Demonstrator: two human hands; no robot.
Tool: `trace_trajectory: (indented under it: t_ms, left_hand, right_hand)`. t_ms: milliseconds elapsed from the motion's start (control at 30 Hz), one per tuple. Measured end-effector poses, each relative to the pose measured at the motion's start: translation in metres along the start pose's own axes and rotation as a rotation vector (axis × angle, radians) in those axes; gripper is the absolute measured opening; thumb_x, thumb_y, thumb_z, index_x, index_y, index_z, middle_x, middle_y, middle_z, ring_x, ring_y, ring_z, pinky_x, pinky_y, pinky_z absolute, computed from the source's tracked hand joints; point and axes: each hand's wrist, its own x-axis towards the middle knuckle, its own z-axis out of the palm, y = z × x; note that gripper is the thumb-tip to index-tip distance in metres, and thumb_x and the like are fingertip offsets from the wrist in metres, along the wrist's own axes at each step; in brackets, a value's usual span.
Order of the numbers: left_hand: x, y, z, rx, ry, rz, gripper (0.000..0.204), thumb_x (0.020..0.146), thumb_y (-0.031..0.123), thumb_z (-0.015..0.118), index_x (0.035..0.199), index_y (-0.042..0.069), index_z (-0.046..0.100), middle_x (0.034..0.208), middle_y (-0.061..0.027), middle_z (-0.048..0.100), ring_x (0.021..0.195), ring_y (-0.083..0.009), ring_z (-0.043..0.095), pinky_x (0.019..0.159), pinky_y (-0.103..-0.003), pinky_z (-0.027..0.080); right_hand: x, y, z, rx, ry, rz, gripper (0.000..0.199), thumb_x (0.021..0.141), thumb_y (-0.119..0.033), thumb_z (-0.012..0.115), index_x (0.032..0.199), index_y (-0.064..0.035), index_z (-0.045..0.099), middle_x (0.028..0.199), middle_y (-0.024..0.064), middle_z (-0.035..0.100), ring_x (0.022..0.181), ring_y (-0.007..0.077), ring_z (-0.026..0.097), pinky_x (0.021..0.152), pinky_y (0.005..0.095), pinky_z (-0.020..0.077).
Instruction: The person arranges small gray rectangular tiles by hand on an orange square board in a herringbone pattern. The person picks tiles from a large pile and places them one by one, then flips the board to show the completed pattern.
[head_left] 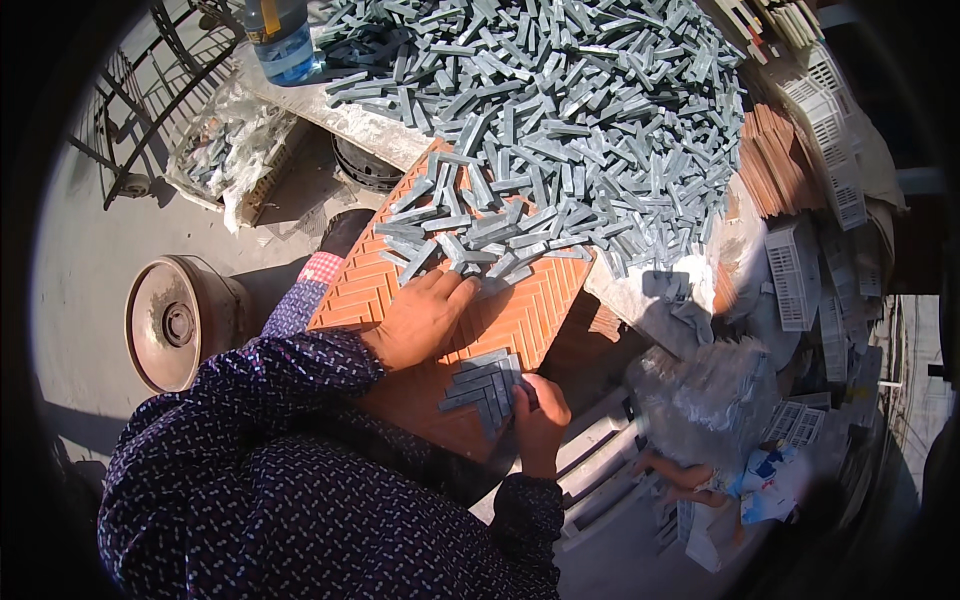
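Here, an orange herringbone mould board (520, 315), tilted across the lap and propped against the table edge (360, 125), presumably to keep the grooves within easy reach of both hands. Left hand (420, 320) flat on the board, fingers spread and reaching into the loose grey stone strips (470, 235) at its far end, closed on nothing; likely steadying the board and raking strips nearer. Right hand (540, 410) at the near right corner, fingertips pinched onto one small strip at the edge of the filled patch of grey pieces (483, 388), already seated in the zigzag grooves. Farther off, a huge heap of grey strips (590, 110) covering the table, kept right beside the board as supply. At far left, a water bottle (282, 40); left and lower, a bag of more pieces (225, 150) and a round metal wheel (180, 322) on the ground. At right, stacked white plastic grids (800, 270).
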Motion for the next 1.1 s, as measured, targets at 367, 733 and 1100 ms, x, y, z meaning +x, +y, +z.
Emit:
trace_trajectory:
  t_ms: [367, 733, 1100]
  left_hand:
    - [-0.020, 0.017, 0.006, -0.399, -0.205, -0.067, 0.029, 0.079, 0.006, 0.061, 0.106, -0.002, 0.055, 0.100, -0.0172, 0.057, 0.090, -0.0361, 0.059, 0.077, -0.040, 0.050]
    - [-0.016, 0.027, 0.012, -0.368, -0.317, -0.136, 0.039, 0.078, 0.009, 0.062, 0.115, -0.001, 0.055, 0.110, -0.0190, 0.058, 0.091, -0.0375, 0.061, 0.077, -0.042, 0.051]
    - [0.003, 0.032, 0.017, -0.373, -0.315, -0.164, 0.052, 0.075, 0.011, 0.065, 0.125, 0.009, 0.054, 0.123, -0.0156, 0.056, 0.100, -0.0330, 0.061, 0.082, -0.040, 0.050]
  right_hand:
    - [0.024, -0.001, -0.001, 0.150, -0.156, 0.264, 0.007, 0.076, -0.006, 0.065, 0.080, -0.0008, 0.062, 0.077, 0.0150, 0.061, 0.067, 0.0270, 0.060, 0.062, 0.0336, 0.0470]
    - [0.029, -0.006, -0.001, 0.274, 0.020, 0.203, 0.012, 0.080, -0.006, 0.066, 0.088, 0.0020, 0.065, 0.071, 0.0049, 0.063, 0.062, 0.0088, 0.057, 0.060, 0.0241, 0.0468]
    - [0.069, -0.012, 0.008, 0.224, -0.055, 0.112, 0.013, 0.079, -0.004, 0.063, 0.091, 0.0004, 0.063, 0.085, 0.0170, 0.065, 0.075, 0.0330, 0.064, 0.069, 0.0370, 0.0504]
